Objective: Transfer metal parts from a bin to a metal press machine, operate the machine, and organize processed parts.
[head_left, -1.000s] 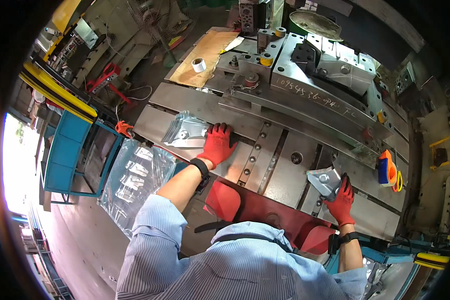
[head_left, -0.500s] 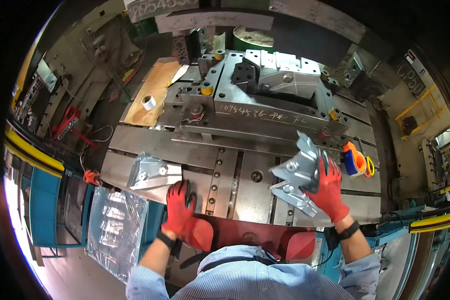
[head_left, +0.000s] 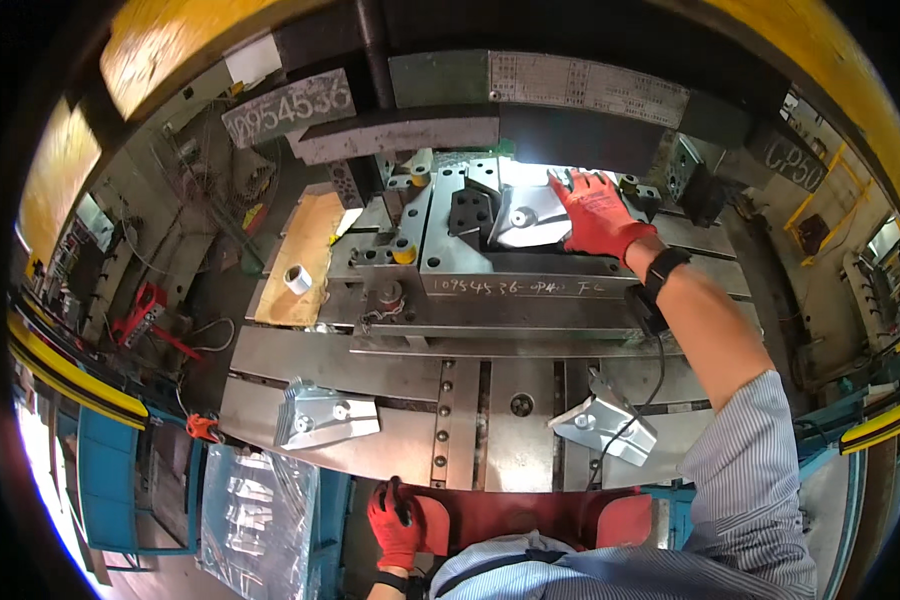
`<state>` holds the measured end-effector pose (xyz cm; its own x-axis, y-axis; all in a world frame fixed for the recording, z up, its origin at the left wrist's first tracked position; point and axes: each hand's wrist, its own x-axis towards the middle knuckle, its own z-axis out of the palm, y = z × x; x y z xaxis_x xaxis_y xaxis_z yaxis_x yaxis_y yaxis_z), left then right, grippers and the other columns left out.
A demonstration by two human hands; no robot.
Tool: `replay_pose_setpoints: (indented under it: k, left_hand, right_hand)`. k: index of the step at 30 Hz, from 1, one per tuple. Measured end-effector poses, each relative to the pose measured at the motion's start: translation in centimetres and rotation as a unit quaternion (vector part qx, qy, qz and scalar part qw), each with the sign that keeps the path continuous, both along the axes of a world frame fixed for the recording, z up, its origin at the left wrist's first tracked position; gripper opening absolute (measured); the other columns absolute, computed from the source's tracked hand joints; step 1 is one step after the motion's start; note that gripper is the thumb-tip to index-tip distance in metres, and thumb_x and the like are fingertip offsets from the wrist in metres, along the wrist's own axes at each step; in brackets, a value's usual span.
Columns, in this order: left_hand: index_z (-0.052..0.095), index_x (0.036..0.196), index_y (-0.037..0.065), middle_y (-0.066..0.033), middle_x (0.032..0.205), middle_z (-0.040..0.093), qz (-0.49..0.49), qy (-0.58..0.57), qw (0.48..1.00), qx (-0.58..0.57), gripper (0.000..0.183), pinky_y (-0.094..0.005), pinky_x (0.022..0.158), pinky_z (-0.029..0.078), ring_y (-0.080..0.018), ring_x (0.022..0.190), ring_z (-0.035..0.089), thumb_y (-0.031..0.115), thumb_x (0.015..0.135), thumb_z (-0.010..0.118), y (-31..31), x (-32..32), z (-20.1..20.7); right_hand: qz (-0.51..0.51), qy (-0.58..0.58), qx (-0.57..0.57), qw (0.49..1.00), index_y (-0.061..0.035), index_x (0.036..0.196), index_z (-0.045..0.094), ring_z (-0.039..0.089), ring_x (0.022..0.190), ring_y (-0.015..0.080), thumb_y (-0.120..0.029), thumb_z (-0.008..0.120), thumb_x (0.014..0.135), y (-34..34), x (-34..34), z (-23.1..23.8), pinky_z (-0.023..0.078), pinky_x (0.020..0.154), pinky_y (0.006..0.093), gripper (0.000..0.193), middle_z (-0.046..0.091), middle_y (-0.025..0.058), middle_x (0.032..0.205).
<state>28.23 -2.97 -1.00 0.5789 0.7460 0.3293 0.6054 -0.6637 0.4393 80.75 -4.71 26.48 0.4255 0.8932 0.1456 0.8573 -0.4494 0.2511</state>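
My right hand (head_left: 598, 218), in a red glove with dark fingertips, grips the right end of a shiny stamped sheet-metal part (head_left: 526, 216). This part lies over the forming block of the steel die (head_left: 450, 262), beside a black block with holes; my fingers cover its right end. My left hand (head_left: 394, 520), gloved alike, is low by the table's front edge, its fingers apart and nothing seen in them. Up and left of it lies a stack of stamped metal parts (head_left: 328, 417) on the slotted steel table (head_left: 400, 455). Another stamped part (head_left: 606, 428) rests at the table's right front.
A white tape roll (head_left: 297, 279) sits on brown cardboard (head_left: 282, 300) at the left. The dark upper press tool (head_left: 590, 138) hangs above the die. A plastic-wrapped bundle of parts (head_left: 260, 520) is at lower left. A black cable (head_left: 660, 375) dangles from my right wrist.
My right hand has carried one metal part from the table's right front forward onto the die; another stays there. My left hand has drawn back from the left stack toward my body.
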Motion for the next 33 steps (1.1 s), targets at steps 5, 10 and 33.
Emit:
replay_pose_setpoints:
  k: [5, 10, 33]
  left_hand:
    - [0.053, 0.128, 0.007, -0.0219, 0.115, 0.055, 0.001, 0.006, 1.000, 0.001, 0.053, -0.0481, 0.092, 0.042, -0.0387, 0.107, 0.052, 0.021, 0.078, 0.065, -0.1, 0.1, 0.2]
    - [0.053, 0.129, 0.008, -0.0226, 0.116, 0.055, 0.020, 0.016, 1.000, -0.005, 0.054, -0.0483, 0.093, 0.041, -0.0393, 0.108, 0.052, 0.022, 0.078, 0.065, -0.4, -0.5, 0.1]
    - [0.055, 0.127, 0.002, -0.0066, 0.120, 0.061, -0.020, -0.081, 0.756, -0.649, 0.034, -0.0314, 0.091, 0.047, -0.0165, 0.106, 0.057, 0.020, 0.099, 0.048, 7.3, -14.1, -17.2]
  right_hand:
    - [-0.002, -0.193, -0.039, 0.980, 0.0020, 0.147, 0.024, 0.036, 0.133, 0.0437, -0.021, 0.051, 0.086, 3.2, 1.7, -5.9, 0.025, 0.107, 0.0618, 0.070, 0.034, 0.0290, 0.145]
    - [-0.025, -0.218, -0.085, 0.972, 0.0049, 0.146, 0.024, 0.031, 0.135, 0.0488, -0.017, 0.037, 0.094, 5.7, -0.3, -8.1, 0.026, 0.108, 0.0609, 0.058, 0.032, 0.0317, 0.146]
    - [-0.419, 0.493, 0.491, 0.583, 0.0015, 0.132, 0.051, 0.060, 0.107, 0.0181, -0.013, 0.064, 0.088, -45.2, -21.1, -28.8, 0.046, 0.092, 0.0296, 0.048, 0.063, 0.0123, 0.122]
